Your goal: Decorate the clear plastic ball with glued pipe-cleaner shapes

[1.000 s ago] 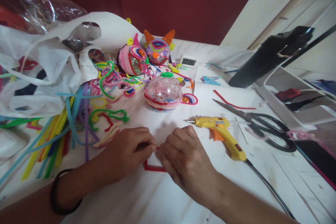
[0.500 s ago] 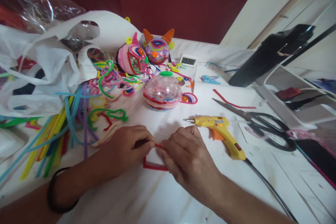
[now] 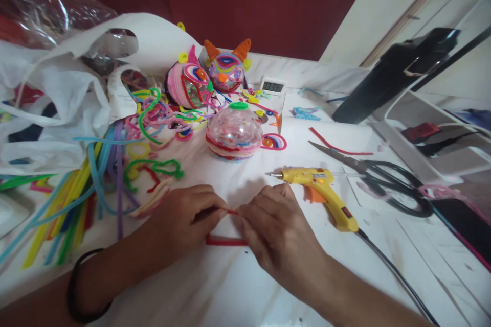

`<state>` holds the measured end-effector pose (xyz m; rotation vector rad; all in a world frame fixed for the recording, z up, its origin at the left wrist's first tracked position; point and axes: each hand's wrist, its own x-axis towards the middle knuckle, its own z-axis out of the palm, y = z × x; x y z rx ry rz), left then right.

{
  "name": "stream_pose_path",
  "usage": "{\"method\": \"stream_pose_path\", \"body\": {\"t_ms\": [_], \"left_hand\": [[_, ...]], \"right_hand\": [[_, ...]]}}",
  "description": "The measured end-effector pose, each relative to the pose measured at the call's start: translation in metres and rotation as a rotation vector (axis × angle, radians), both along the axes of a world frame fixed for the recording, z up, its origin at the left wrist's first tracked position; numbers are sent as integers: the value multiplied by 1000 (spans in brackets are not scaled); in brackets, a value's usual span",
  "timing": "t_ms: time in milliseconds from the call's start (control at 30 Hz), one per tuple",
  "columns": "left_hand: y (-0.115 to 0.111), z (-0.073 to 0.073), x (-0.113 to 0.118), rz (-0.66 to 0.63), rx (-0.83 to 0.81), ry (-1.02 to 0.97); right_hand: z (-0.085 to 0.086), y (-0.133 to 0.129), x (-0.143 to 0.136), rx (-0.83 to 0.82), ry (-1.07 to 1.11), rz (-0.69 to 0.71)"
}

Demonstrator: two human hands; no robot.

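Between my two hands runs a red pipe cleaner, bent into an angular shape whose lower side lies near the white tabletop. My left hand pinches it with thumb and forefinger, a black band on the wrist. Fingers curled, my right hand grips the same pipe cleaner and hides part of it. Just beyond the hands sits a clear round ball with a green top and coloured strips around its lower half. Beside it lies an eye-shaped piece with a pink outline.
A yellow glue gun with a black cord and black-handled scissors lie to the right. Pipe cleaners spread over the left. Two decorated balls and a small timer stand behind; a black bottle leans at the right.
The view has shifted slightly, so things on the table appear a little further left. Both hands keep their hold on the red pipe cleaner with hardly any movement.
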<state>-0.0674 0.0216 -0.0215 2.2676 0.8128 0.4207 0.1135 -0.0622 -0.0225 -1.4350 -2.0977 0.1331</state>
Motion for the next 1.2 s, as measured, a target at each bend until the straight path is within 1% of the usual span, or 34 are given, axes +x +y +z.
{"method": "stream_pose_path", "body": {"t_ms": [267, 367, 500, 700, 900, 1067, 1200], "left_hand": [[-1, 2, 3, -35, -100, -5], [0, 3, 2, -1, -131, 14], [4, 5, 0, 54, -121, 18], [8, 4, -1, 76, -87, 22], [6, 5, -2, 35, -84, 57], [-1, 4, 5, -27, -69, 27], [-3, 2, 10, -29, -57, -6]], "right_hand": [[3, 2, 1, -43, -20, 13], [4, 3, 4, -80, -10, 18], [6, 2, 13, -128, 61, 6], [10, 2, 18, -188, 157, -5], [9, 3, 17, -213, 161, 15], [3, 2, 15, -207, 180, 19], [3, 2, 14, -185, 172, 20]]}}
